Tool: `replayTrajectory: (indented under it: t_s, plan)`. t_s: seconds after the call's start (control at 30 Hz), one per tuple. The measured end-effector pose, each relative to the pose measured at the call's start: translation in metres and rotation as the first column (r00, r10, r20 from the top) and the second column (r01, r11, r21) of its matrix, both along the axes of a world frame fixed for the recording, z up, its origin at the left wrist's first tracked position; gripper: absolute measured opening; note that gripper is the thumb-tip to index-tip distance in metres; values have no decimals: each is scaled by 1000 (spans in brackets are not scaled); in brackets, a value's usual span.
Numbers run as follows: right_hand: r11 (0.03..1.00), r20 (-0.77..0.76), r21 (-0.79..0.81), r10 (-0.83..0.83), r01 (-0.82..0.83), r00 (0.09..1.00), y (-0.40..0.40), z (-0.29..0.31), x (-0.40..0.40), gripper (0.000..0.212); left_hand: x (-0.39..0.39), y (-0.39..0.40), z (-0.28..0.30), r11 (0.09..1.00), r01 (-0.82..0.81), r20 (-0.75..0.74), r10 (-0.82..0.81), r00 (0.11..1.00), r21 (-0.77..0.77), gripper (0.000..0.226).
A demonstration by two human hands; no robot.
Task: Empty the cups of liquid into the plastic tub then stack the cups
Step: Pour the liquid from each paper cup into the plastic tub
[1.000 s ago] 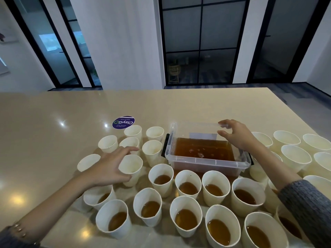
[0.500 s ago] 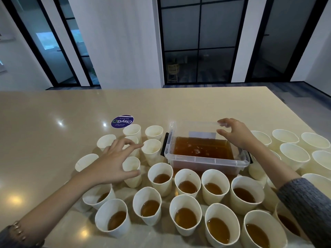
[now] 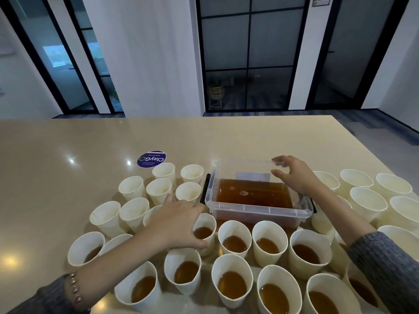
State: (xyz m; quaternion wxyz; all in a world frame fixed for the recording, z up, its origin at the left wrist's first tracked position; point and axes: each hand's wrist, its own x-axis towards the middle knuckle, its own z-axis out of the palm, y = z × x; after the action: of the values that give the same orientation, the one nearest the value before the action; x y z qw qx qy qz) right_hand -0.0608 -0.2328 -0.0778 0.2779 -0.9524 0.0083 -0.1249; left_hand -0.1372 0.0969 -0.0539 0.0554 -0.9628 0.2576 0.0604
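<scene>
Cups of brown liquid crowd the near edge of the table (image 3: pixel 68 143), in front of the plastic tub (image 3: pixel 258 210); empties stand left and right of it. Left hand (image 3: pixel 179 223) curls round one full cup (image 3: pixel 204 232) just beside the tub's near left corner. Right hand (image 3: pixel 294 175) pinches the tub's far rim, steadying it. Risks: neighbours touch, so lifting may tip one; tub is fairly full, so a fast pour could splash over.
</scene>
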Motion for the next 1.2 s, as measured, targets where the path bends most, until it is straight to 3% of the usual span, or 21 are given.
replayTrajectory:
  t_s: [0.27, 0.5, 0.67, 0.77, 0.87, 0.97, 1.03, 1.2]
  plan:
    - [1000, 5, 0, 6, -6, 1000, -2, -1, 1, 40, 2, 9, 2, 995, 8, -31, -11, 999, -99, 63]
    - [1000, 1, 4, 8, -8, 1000, -2, -1, 1, 40, 4, 33, 20, 913, -20, -52, -1, 999, -407, 57]
    - [1000, 0, 3, 1, -1, 1000, -2, -1, 1, 40, 8, 51, 39, 668, -109, -194, -55, 979, -736, 51]
    - [1000, -3, 4, 1, -1, 1000, -1, -1, 0, 40, 9, 51, 47, 395, -243, -315, -126, 941, -886, 67]
    - [1000, -3, -1, 0, 0, 1000, 0, 0, 0, 40, 15, 45, 47, 149, -413, -437, -197, 878, -898, 95]
    - [1000, -3, -2, 1, -1, 1000, 0, 0, 0, 40, 19, 32, 44, -23, -572, -524, -374, 765, -820, 97]
    - [1000, -4, -5, 9, -9, 1000, -1, 0, -1, 39, 19, 21, 47, -47, -646, -563, -446, 696, -762, 92]
    - [1000, -1, 0, 9, -9, 1000, 1, 2, -2, 39, 25, -9, 60, 104, -711, -696, -339, 632, -696, 55]
